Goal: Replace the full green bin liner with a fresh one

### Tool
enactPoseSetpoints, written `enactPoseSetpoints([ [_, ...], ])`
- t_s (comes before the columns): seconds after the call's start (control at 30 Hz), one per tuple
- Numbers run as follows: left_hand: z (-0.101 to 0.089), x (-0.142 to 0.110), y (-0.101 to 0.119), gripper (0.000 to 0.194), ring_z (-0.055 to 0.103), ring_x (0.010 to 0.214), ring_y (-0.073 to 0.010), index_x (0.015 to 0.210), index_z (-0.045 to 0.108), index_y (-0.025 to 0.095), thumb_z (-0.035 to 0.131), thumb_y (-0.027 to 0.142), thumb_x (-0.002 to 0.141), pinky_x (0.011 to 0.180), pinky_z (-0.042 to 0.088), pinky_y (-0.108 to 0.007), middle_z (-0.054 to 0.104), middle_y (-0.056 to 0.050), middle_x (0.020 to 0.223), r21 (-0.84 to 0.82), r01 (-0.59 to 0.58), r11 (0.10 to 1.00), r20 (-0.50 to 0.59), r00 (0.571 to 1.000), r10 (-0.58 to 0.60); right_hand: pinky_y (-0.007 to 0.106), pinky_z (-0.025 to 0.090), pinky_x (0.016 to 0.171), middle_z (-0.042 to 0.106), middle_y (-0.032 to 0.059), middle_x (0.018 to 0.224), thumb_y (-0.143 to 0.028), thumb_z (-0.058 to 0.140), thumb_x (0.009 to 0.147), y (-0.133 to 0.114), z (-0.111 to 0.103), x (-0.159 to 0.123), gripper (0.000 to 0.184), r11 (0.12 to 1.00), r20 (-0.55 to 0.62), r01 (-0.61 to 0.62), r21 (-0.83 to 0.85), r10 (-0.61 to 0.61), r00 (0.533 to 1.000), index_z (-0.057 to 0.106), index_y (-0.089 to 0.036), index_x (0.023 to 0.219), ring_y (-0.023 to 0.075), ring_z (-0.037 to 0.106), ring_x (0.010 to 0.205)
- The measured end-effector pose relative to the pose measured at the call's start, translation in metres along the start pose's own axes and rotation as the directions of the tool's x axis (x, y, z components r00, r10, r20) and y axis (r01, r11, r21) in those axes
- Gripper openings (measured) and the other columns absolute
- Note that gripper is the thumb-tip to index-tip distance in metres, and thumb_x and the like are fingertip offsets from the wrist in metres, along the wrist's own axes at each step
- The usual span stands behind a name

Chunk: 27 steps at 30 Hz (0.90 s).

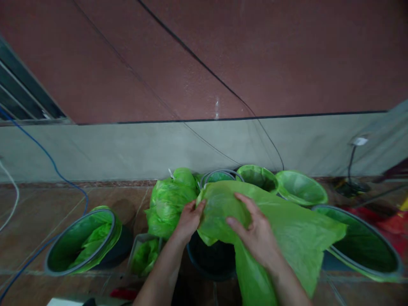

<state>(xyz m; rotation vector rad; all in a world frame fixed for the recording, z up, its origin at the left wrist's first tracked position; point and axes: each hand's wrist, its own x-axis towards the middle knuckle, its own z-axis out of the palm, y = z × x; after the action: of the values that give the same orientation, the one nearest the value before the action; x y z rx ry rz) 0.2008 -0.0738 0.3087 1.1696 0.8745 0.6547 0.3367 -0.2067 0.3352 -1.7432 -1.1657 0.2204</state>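
Observation:
A thin bright green plastic bag (287, 216) is spread in the air in front of me. My left hand (193, 216) pinches its left edge between thumb and fingers. Against the near face of the bag lies my right hand (255, 231), thumb and fingers apart, touching the film without a visible grip. Below the bag stands a dark bin (212, 261) with its mouth upward; the plastic partly covers its rim. Left of my left hand sits a full, bunched green bag (172, 204).
A green-lined bin (79, 240) tilts at the left, beside a small white basket (135, 255) holding green plastic. More lined bins (301, 187) line the wall (127, 148), with a large one (360, 238) at right. A blue hose (52, 161) crosses the tiled floor.

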Motion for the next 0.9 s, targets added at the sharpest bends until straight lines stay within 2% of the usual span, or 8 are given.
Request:
enactPoseSetpoints([
  [0.03, 0.0, 0.001, -0.002, 0.042, 0.066, 0.064, -0.0198, 0.089, 0.072, 0.017, 0.068, 0.055, 0.072, 0.064, 0.052, -0.03, 0.074, -0.005, 0.077, 0.014, -0.003, 1.0, 0.013, 1.0, 0.003, 0.041, 0.045, 0.1, 0.06, 0.0095, 0.13, -0.047, 0.068, 0.075, 0.001, 0.006, -0.001, 0.064, 0.999, 0.057, -0.034, -0.002, 0.034, 0.998, 0.053, -0.022, 0.131, 0.0261, 0.056, 0.118],
  [0.1, -0.001, 0.003, -0.005, 0.044, 0.066, 0.064, -0.0201, 0.084, 0.072, 0.016, 0.066, 0.058, 0.072, 0.064, 0.052, -0.03, 0.074, -0.007, 0.076, 0.029, -0.013, 0.999, 0.006, 1.0, 0.012, 0.039, 0.049, 0.093, 0.067, 0.0087, 0.117, -0.044, 0.065, 0.078, 0.009, 0.015, -0.003, 0.05, 0.995, 0.107, -0.096, -0.004, 0.096, 0.99, 0.061, -0.02, 0.121, 0.0252, 0.063, 0.107],
  [0.17, -0.003, 0.006, -0.006, 0.045, 0.065, 0.064, -0.02, 0.077, 0.072, 0.016, 0.065, 0.06, 0.072, 0.063, 0.051, -0.029, 0.073, -0.007, 0.072, 0.036, -0.02, 0.999, -0.062, 0.998, 0.023, 0.034, 0.052, 0.081, 0.073, 0.0062, 0.098, -0.04, 0.055, 0.086, 0.02, 0.018, -0.004, 0.03, 0.992, 0.113, -0.123, -0.005, 0.123, 0.986, 0.069, -0.02, 0.104, 0.0227, 0.068, 0.089],
  [0.27, -0.007, 0.01, -0.005, 0.041, 0.065, 0.066, -0.019, 0.074, 0.071, 0.016, 0.067, 0.057, 0.071, 0.064, 0.049, -0.028, 0.072, -0.007, 0.072, -0.008, -0.034, 0.999, -0.177, 0.984, 0.032, 0.03, 0.051, 0.074, 0.073, 0.003, 0.088, -0.036, 0.048, 0.089, 0.031, 0.016, -0.004, 0.027, 0.996, 0.117, -0.085, -0.005, 0.085, 0.989, 0.07, -0.021, 0.093, 0.0191, 0.067, 0.075],
  [0.37, -0.01, 0.013, -0.004, 0.038, 0.063, 0.066, -0.0163, 0.079, 0.07, 0.015, 0.071, 0.051, 0.067, 0.065, 0.048, -0.027, 0.071, -0.005, 0.075, -0.115, -0.058, 0.992, -0.242, 0.97, 0.028, 0.028, 0.05, 0.076, 0.072, 0.0023, 0.09, -0.037, 0.05, 0.089, 0.033, 0.011, -0.004, 0.026, 0.999, 0.122, -0.046, 0.013, 0.044, 0.992, 0.07, -0.022, 0.094, 0.018, 0.066, 0.077],
  [0.53, -0.018, 0.019, -0.004, 0.033, 0.055, 0.061, -0.0115, 0.067, 0.062, 0.018, 0.075, 0.046, 0.057, 0.06, 0.042, -0.023, 0.062, 0.002, 0.064, -0.147, -0.108, 0.983, -0.358, 0.932, 0.049, 0.027, 0.049, 0.076, 0.072, 0.0011, 0.089, -0.039, 0.051, 0.089, 0.032, 0.009, -0.003, 0.025, 0.998, 0.118, -0.066, 0.004, 0.065, 0.991, 0.07, -0.023, 0.092, 0.0177, 0.066, 0.08],
  [0.7, -0.018, 0.018, 0.002, 0.026, 0.051, 0.061, -0.0099, 0.069, 0.06, 0.019, 0.073, 0.037, 0.056, 0.061, 0.039, -0.021, 0.059, 0.004, 0.065, -0.163, -0.139, 0.977, -0.363, 0.929, 0.072, 0.027, 0.047, 0.073, 0.071, 0.0001, 0.085, -0.034, 0.05, 0.088, 0.034, 0.008, -0.003, 0.022, 0.998, 0.158, -0.039, -0.055, 0.048, 0.986, 0.069, -0.023, 0.085, 0.0174, 0.065, 0.077],
  [0.9, -0.012, 0.014, 0.009, 0.022, 0.05, 0.058, -0.0087, 0.071, 0.059, 0.017, 0.067, 0.027, 0.054, 0.06, 0.039, -0.021, 0.057, 0.004, 0.063, -0.352, -0.117, 0.929, -0.346, 0.938, -0.013, 0.03, 0.044, 0.071, 0.07, 0.002, 0.081, -0.028, 0.049, 0.085, 0.042, 0.008, -0.004, 0.021, 0.978, 0.276, -0.027, -0.207, 0.085, 0.958, 0.068, -0.021, 0.083, 0.019, 0.064, 0.076],
])
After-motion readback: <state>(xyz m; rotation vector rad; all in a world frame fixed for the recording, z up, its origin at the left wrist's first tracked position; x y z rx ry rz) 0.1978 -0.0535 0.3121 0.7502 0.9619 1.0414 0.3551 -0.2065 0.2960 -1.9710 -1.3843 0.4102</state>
